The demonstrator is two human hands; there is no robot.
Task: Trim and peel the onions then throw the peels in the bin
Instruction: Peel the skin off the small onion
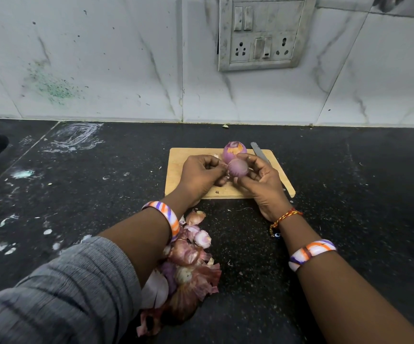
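Now the right hand (258, 180) cups an onion (237, 167) above the cutting board (176, 167), while the left hand (201, 176) pinches its skin; peels (188, 264) lie on the tabletop (76, 194).

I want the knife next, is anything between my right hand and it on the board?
Nothing visible blocks it. The knife lies on the cutting board just beyond the right hand, which holds an onion that the left hand is peeling.
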